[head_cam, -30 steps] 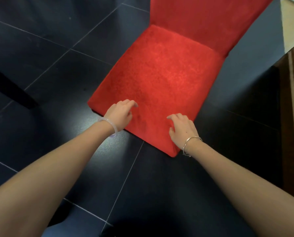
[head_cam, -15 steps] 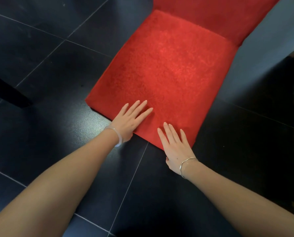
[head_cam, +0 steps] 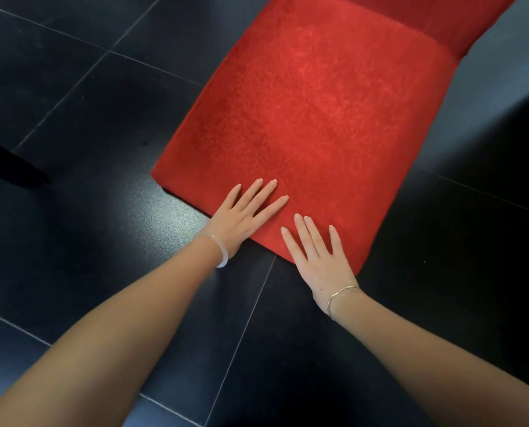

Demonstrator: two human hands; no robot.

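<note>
A chair with a red velvet seat [head_cam: 312, 112] stands in front of me, its red backrest [head_cam: 441, 16] rising at the top right. My left hand [head_cam: 244, 214] lies flat on the seat's near edge, fingers straight and spread. Beside it my right hand [head_cam: 315, 254] also lies flat on the near edge, fingers straight, its palm partly past the edge. Each wrist wears a bracelet. Neither hand holds anything.
Dark glossy floor tiles [head_cam: 103, 118] surround the chair. A black furniture leg [head_cam: 7, 164] comes in from the left edge. A pale strip of floor or wall [head_cam: 497, 66] shows at the right of the backrest.
Both hands went from curled fingers on the seat's front edge to flat, straight fingers, and slid toward the near edge. The view has moved closer over the seat.
</note>
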